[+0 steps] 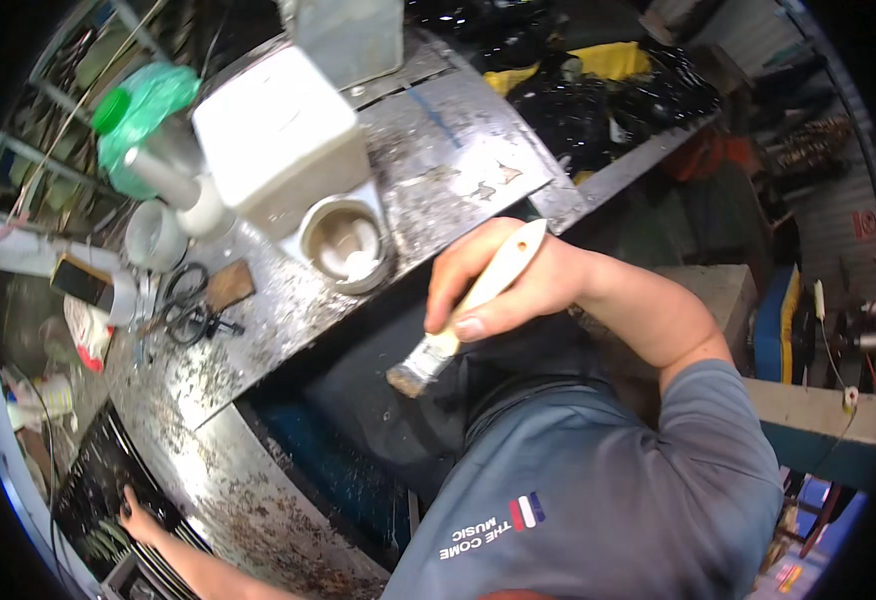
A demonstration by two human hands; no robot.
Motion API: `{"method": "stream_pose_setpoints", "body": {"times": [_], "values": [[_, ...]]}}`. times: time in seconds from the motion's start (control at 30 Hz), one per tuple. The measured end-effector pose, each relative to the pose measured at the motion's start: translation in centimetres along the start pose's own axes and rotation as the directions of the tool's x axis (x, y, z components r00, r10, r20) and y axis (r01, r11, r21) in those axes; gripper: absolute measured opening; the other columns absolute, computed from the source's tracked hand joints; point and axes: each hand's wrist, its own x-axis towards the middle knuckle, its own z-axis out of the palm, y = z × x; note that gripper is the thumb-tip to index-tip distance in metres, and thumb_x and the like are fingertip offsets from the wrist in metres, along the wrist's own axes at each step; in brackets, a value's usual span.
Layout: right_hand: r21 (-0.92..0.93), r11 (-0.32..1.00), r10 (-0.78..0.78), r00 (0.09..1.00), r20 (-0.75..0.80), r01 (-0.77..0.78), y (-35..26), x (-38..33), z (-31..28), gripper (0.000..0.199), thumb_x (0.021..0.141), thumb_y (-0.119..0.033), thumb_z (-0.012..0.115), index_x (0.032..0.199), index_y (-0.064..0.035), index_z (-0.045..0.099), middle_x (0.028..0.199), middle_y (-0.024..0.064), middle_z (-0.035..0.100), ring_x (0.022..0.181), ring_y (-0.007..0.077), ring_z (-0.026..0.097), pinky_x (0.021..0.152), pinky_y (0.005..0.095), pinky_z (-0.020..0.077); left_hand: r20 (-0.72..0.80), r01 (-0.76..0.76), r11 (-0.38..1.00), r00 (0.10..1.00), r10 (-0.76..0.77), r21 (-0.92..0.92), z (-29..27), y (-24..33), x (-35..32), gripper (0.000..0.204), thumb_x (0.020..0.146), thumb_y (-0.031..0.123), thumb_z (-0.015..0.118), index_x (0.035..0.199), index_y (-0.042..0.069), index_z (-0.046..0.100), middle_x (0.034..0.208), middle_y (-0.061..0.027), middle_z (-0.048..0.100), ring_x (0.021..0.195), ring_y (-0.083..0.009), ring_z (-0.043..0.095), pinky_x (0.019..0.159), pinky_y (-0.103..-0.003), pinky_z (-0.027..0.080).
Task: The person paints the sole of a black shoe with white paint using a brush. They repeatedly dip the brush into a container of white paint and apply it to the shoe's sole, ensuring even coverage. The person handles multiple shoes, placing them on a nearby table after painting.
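My right hand [518,285] is closed round a flat paintbrush [506,266] with a pale handle. Its worn, brownish bristles point down and to the left, in front of my dark apron or trousers. My left hand [140,520] reaches far out to the lower left and rests against a glossy black ribbed piece [108,470]. One finger there is stretched out; the others are hard to make out against the black. Near the bench's edge, left of the brush, stands a round pot [344,228] with whitish contents.
A large white plastic container [276,125] stands on the stained metal bench [268,340]. Left of it are a green bag [158,110], a whitish cup [155,235], black scissors [190,310] and a phone-like dark slab [82,275]. Shiny black wrapped items [598,110] lie at the back right.
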Motion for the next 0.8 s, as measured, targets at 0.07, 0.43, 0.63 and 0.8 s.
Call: {"method": "stream_pose_setpoints", "body": {"times": [0.07, 0.43, 0.63, 0.8], "values": [[0.041, 0.999, 0.0, 0.991, -0.131, 0.005, 0.9, 1.2, 0.5, 0.029, 0.088, -0.024, 0.084, 0.107, -0.0022, 0.079, 0.098, 0.0069, 0.077, 0.086, 0.0125, 0.07, 0.079, 0.0284, 0.0552, -0.093, 0.091, 0.989, 0.99, -0.102, -0.118, -2.5, -0.6, 1.8, 0.104, 0.078, 0.083, 0.065, 0.142, 0.001, 0.061, 0.139, -0.0205, 0.065, 0.123, -0.0362, 0.063, 0.108, -0.043, 0.045], [-0.759, 0.406, -0.523, 0.552, -0.65, -0.509, 5.5, -14.0, -17.4, 0.031, 0.096, -0.026, 0.074, 0.121, -0.0087, 0.068, 0.094, 0.0089, 0.077, 0.079, 0.0255, 0.075, 0.066, 0.035, 0.0568, -0.18, -0.225, 0.835, 0.971, 0.154, -0.502, -1.2, -2.7, -18.2, 0.057, 0.099, 0.03, 0.073, 0.138, -0.008, 0.058, 0.132, -0.0182, 0.066, 0.121, -0.0254, 0.063, 0.106, -0.035, 0.048], [-0.726, -0.135, -0.345, 0.719, -0.603, -0.674, 10.0, -17.2, -21.4, 0.068, 0.068, -0.019, 0.088, 0.129, -0.0121, 0.058, 0.111, 0.0074, 0.068, 0.11, 0.0275, 0.063, 0.088, 0.0452, 0.0509, -0.078, -0.237, 0.765, 0.968, 0.239, -0.598, -3.8, 2.9, -29.4, 0.047, 0.102, 0.021, 0.069, 0.138, -0.006, 0.059, 0.133, -0.0158, 0.066, 0.121, -0.0226, 0.062, 0.106, -0.034, 0.047], [-0.795, 0.008, -0.242, 0.77, -0.59, -0.606, 10.2, -16.9, -22.9, 0.038, 0.083, -0.01, 0.07, 0.119, -0.0127, 0.06, 0.097, 0.0107, 0.07, 0.095, 0.031, 0.069, 0.078, 0.0447, 0.0569, -0.069, -0.332, 0.757, 0.931, 0.357, -0.564, -8.7, 9.0, -35.6, 0.044, 0.102, 0.017, 0.067, 0.139, -0.004, 0.059, 0.137, -0.0139, 0.064, 0.121, -0.0225, 0.06, 0.106, -0.035, 0.044]]}}
